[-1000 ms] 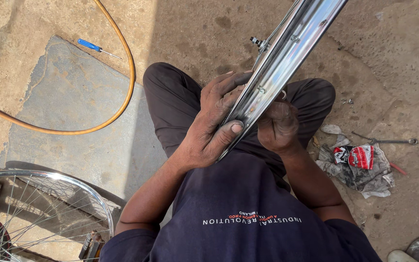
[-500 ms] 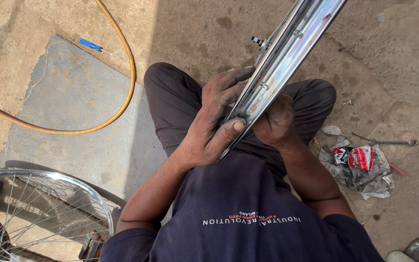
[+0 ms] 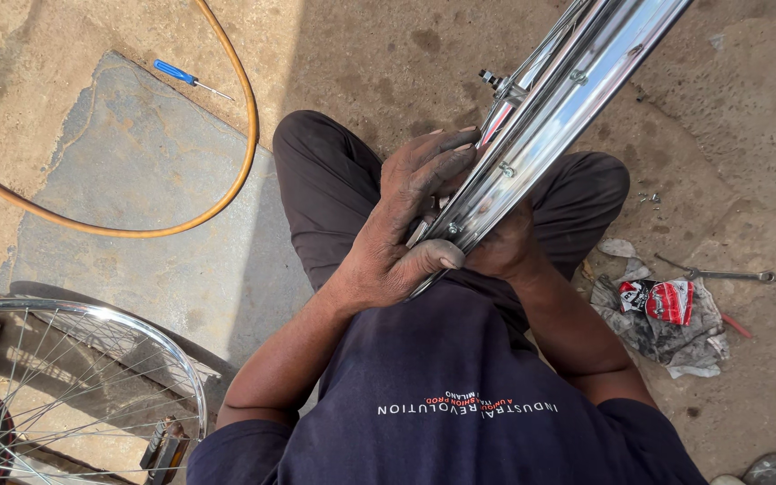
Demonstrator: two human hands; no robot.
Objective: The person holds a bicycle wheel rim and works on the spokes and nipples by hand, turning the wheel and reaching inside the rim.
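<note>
A shiny chrome bicycle wheel rim (image 3: 577, 90) runs slanted from my lap up to the top right, seen edge-on, with spoke nipples along it. My left hand (image 3: 401, 229) wraps around its lower end, thumb pressed under the rim. On the other side, my right hand (image 3: 505, 244) grips the same end and is mostly hidden behind the rim. Both hands are dark with grease. I sit on the ground in dark trousers and a navy shirt.
A spoked bicycle wheel (image 3: 65, 386) lies at the lower left. An orange hose (image 3: 226, 117) curves over a concrete slab, near a blue screwdriver (image 3: 181, 76). To the right lie crumpled rags with a red packet (image 3: 666, 305), a spanner (image 3: 720, 272) and small nuts.
My right hand has slid down and further behind the rim. The rim and my left hand have barely shifted.
</note>
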